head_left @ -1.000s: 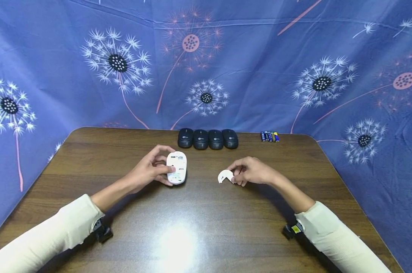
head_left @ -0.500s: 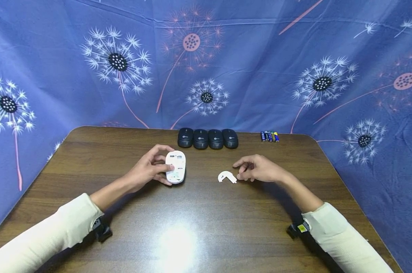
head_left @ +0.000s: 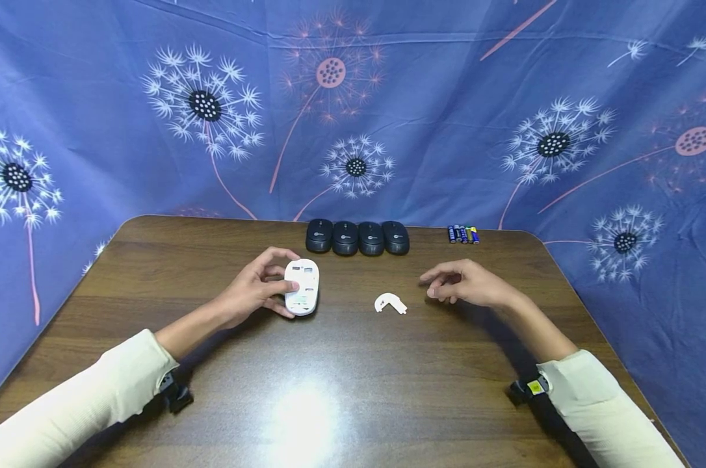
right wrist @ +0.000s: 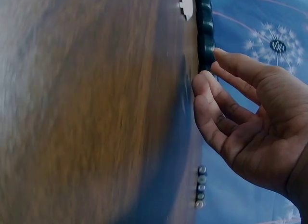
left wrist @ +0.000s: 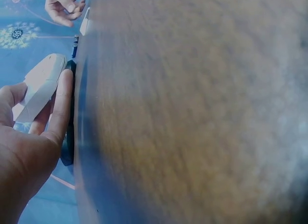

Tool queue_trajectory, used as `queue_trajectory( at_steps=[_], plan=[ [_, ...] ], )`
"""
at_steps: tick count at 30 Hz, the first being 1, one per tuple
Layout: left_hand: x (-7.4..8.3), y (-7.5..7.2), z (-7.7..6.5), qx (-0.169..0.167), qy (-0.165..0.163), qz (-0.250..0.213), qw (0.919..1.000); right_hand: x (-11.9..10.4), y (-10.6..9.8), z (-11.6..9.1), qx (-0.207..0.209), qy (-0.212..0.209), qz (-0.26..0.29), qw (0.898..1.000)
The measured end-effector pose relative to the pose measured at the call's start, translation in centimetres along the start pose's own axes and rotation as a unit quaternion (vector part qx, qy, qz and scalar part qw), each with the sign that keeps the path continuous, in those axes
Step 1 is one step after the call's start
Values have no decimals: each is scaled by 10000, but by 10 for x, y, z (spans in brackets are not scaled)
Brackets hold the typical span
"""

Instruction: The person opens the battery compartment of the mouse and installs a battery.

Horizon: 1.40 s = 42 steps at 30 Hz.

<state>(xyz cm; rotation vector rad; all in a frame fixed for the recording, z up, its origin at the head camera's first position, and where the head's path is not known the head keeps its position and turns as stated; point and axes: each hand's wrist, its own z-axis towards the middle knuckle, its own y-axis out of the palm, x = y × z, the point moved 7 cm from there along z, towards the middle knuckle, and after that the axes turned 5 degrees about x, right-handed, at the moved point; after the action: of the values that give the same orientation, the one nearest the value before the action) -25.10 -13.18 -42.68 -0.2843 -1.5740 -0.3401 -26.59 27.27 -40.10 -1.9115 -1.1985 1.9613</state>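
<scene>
My left hand (head_left: 253, 289) grips a white computer mouse (head_left: 302, 300), its underside turned up towards the head camera and the thumb across it. The left wrist view shows the same mouse (left wrist: 41, 86) between thumb and fingers. On the table to its right lies a white curved battery cover (head_left: 390, 301) with a V-shaped notch. My right hand (head_left: 467, 283) hovers to the right of the cover, fingers loosely bent and holding nothing. Seen from the right wrist, that hand (right wrist: 255, 113) has space between thumb and fingers.
Several black mice (head_left: 357, 238) stand in a row at the back of the wooden table (head_left: 212, 403). Farther right along the back edge lie several small batteries (head_left: 463, 234) side by side. A blue cloth with dandelion prints (head_left: 435, 117) hangs behind the table.
My right hand has let go of the white battery cover, leaving it on the table, and moved off to the right. My left hand keeps holding the mouse nearly still.
</scene>
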Motion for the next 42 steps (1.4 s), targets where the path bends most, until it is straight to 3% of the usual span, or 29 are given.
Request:
queue_trajectory(
  at_steps=[9, 30, 42],
  plan=[
    [4, -1, 0, -30, -11, 24, 10000, 15, -21, -9, 137, 29, 5, 9999],
    [7, -1, -2, -32, -74, 54, 10000, 69, -79, -16, 880, 786, 317, 9925],
    [10, -3, -4, 48, -127, 147, 9998, 95, -107, -15, 1438, 1108, -159, 9833]
  ],
)
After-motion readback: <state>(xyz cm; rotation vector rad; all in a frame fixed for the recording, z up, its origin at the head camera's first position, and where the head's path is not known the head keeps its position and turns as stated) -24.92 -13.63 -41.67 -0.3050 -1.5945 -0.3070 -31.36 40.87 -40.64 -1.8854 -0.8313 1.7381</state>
